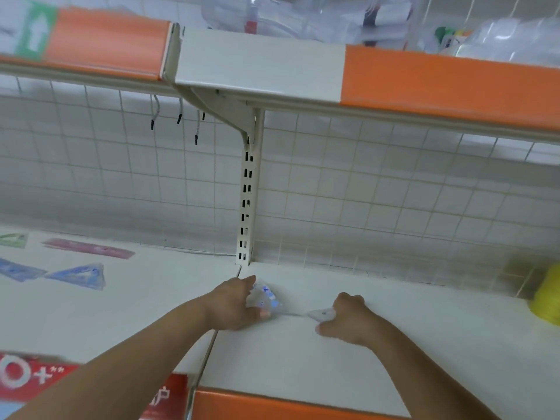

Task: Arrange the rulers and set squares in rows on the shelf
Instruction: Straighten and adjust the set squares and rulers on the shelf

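- Our left hand [234,304] grips a clear packet [266,299] with blue print, fingers curled over its top and thumb pressed at its front.
- The packet sits on the shelf [303,353] just right of the seam between the two shelf sections, closer to the back edge than the front edge.
- Our right hand [348,319] is curled into a fist and pinches a white end piece [321,314], low against the shelf.
- A thin pale edge runs between packet and end piece; we cannot tell whether they are one item.
- On the left section, a pink ruler [88,248] lies near the back edge, with a green set square [14,240] at the far left.
- In front of these lie two blue set squares [81,274], side by side, flat and blurred.
- A yellow object [549,294] stands at the shelf's right edge.
- Above, an upper shelf [257,60] carries clear plastic packs [303,16].
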Demonstrator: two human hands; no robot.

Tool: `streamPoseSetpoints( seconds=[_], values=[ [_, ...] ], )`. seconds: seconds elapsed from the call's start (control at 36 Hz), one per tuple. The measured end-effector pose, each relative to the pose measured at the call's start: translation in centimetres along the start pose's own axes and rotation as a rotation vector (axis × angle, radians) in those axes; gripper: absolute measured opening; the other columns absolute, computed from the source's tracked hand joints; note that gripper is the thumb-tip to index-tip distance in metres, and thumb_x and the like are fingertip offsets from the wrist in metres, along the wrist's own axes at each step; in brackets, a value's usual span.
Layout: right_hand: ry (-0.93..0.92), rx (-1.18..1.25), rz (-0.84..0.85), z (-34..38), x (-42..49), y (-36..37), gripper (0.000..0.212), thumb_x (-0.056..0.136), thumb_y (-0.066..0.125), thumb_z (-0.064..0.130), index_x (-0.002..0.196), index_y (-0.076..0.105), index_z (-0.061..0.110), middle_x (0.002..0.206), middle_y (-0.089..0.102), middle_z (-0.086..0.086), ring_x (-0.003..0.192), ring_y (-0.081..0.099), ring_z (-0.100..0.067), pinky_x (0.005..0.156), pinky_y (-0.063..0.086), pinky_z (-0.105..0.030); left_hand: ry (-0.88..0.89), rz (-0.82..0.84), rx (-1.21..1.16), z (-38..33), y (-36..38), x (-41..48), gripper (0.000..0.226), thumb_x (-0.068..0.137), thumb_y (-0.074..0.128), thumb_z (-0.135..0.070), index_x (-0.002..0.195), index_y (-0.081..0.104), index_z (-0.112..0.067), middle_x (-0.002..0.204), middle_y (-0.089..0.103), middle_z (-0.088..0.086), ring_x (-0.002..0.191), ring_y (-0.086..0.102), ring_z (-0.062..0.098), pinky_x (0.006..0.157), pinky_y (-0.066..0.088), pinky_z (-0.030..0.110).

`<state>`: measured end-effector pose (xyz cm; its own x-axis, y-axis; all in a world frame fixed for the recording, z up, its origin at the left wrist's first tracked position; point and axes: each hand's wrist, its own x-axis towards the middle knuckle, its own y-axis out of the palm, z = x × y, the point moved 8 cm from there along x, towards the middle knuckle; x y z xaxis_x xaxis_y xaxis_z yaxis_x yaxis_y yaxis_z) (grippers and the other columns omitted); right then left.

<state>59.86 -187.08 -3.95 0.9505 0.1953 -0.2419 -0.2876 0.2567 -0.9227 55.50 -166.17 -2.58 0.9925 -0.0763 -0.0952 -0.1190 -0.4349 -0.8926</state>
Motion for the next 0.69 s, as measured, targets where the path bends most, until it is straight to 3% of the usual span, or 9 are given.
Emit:
streamPoseSetpoints(
  seconds=[0.08, 0.19, 0.28, 0.44, 0.69],
  values=[
    [-0.032, 0.008, -0.027, 0.5, -0.3, -0.5, 0.041, 0.078, 0.068, 0.041, 0.098, 0.047, 0.013, 0.116, 0.043, -0.008, 0.067, 0.047, -0.009, 0.051, 0.036, -0.019, -0.019, -0.014, -0.004, 0.2, -0.5, -1.1, 0.037, 0.089, 0.062, -0.039, 0.107, 0.043, -0.013, 0.098, 0.042, 0.000, 0.089, 0.043, 0.017, 0.077, 0.037, 0.023],
    [-0.159, 0.120, -0.137, 2.0, -1.6, -1.5, 0.043, 0.085, 0.064, 0.037, 0.120, 0.046, 0.020, 0.117, 0.030, -0.001, 0.082, 0.052, -0.013, 0.066, 0.044, -0.020, -0.039, -0.062, 0.008, 1.1, -1.4, -2.2, 0.051, 0.089, 0.064, -0.038, 0.128, 0.043, -0.013, 0.100, 0.049, -0.001, 0.090, 0.047, 0.017, 0.076, 0.036, 0.020],
    [-0.232, 0.136, -0.152, 3.8, -2.7, -1.7, 0.043, 0.086, 0.064, 0.036, 0.124, 0.047, 0.028, 0.117, 0.029, 0.001, 0.090, 0.054, -0.016, 0.069, 0.045, -0.020, -0.065, -0.086, -0.058, 2.0, -2.3, -3.3, 0.075, 0.089, 0.064, -0.037, 0.148, 0.024, -0.016, 0.133, 0.051, 0.003, 0.116, 0.051, 0.022, 0.090, 0.039, 0.021],
    [-0.298, 0.035, -0.158, 8.1, -5.0, -1.1, 0.048, 0.093, 0.056, 0.032, 0.137, 0.040, 0.031, 0.129, 0.029, 0.000, 0.115, 0.046, -0.018, 0.095, 0.045, -0.027, -0.084, -0.164, -0.090, 3.7, -4.9, -6.6, 0.067, 0.090, 0.062, -0.038, 0.143, 0.027, -0.017, 0.135, 0.050, 0.009, 0.115, 0.051, 0.023, 0.086, 0.037, 0.022],
    [-0.421, -0.082, -0.189, 19.1, -9.3, 2.7, 0.051, 0.097, 0.048, 0.034, 0.144, 0.029, 0.030, 0.141, 0.024, -0.003, 0.128, 0.036, -0.022, 0.101, 0.041, -0.032, -0.148, -0.248, 0.019, 9.8, -8.8, -14.5, 0.071, 0.091, 0.058, -0.045, 0.148, 0.025, -0.017, 0.140, 0.038, 0.008, 0.124, 0.046, 0.023, 0.102, 0.037, 0.030]
  ],
)
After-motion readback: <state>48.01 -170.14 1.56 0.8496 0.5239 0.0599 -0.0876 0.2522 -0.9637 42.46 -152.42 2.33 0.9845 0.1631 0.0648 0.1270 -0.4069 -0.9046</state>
